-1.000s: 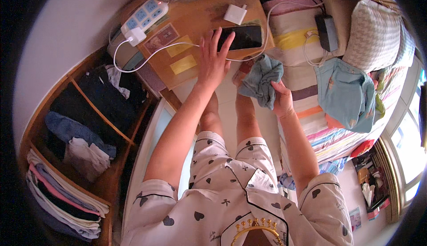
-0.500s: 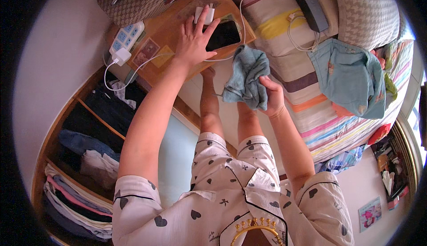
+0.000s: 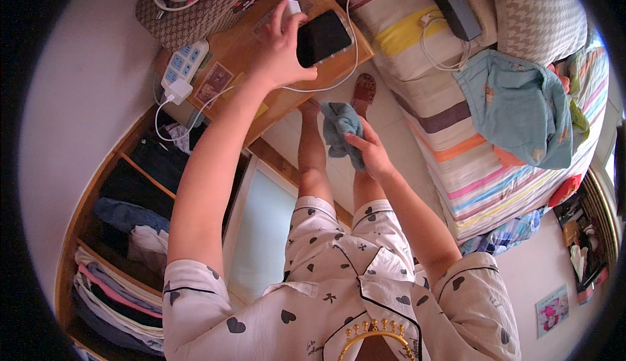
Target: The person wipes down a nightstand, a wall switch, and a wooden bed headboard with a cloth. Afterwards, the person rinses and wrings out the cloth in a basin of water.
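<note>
Bed: covered with a multicoloured striped cloth sheet (image 3: 456, 178), at 2 o'clock in the view.
Table: a brown wooden tabletop (image 3: 336, 69), near 12 o'clock, with the phone and charger block on it.
Printed fabric: a pale teal, flat-spread piece of patterned fabric (image 3: 518, 106) at 2 to 3 o'clock, lying on the bed, touched by neither hand.
Left hand: the left hand (image 3: 280, 48), over the tabletop between 11 and 12 o'clock, thumb and fingers wide apart around the phone's near end; no firm hold shows.
Right hand: the right hand (image 3: 373, 152), just off the middle toward 3 o'clock, thumb and fingers closed on the cloth.
Cloth: a blue-grey, crumpled soft cloth (image 3: 340, 129), at the right hand's 10 o'clock; already picked up, not set down, and apart from the tabletop.
Phone: a black, flat rectangular phone (image 3: 324, 38), at the left hand's 2 to 3 o'clock; apparently not lifted.
Charger block: a small white plastic charger block (image 3: 294, 7), at the left hand's 12 to 1 o'clock, beside its fingertips; whether they touch, I cannot tell.
</note>
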### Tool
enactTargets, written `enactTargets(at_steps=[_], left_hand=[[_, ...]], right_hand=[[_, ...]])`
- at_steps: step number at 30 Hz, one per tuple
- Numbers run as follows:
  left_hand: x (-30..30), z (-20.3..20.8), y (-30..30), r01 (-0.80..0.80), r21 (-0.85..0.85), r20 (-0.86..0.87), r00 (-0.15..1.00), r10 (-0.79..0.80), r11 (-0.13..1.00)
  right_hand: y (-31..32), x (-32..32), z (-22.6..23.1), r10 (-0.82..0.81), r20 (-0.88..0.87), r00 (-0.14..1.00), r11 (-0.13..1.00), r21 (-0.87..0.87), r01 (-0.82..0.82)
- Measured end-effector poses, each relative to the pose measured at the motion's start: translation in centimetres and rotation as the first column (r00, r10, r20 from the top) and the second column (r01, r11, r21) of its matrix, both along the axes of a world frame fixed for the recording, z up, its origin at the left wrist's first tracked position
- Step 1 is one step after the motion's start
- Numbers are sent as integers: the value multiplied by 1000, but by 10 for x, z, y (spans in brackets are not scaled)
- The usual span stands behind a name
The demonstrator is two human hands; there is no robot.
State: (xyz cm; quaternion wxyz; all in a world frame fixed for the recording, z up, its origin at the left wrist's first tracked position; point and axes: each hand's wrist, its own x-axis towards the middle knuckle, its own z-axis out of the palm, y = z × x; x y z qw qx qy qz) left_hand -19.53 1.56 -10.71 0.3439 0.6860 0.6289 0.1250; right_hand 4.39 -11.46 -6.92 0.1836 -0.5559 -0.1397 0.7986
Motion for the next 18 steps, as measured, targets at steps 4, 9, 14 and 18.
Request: enactTargets(at_steps=[4,9,14,18], left_hand=[[-25,14,8,-18,-95,187,982,36,995],[-49,51,-1,-68,-322,397,896,200,944],[-55,93,-30,-228,-469,522,707,477,853],[-64,116,-77,-327,-533,471,652,594,780]], right_hand=[[-2,-35,-7,180,313,933,806,497,-322],[-1,-100,-2,490,438,753,536,530,-657],[-14,-148,-35,380,689,618,-1,668,-744],[-2,-155,-50,240,936,258,-529,349,-773]])
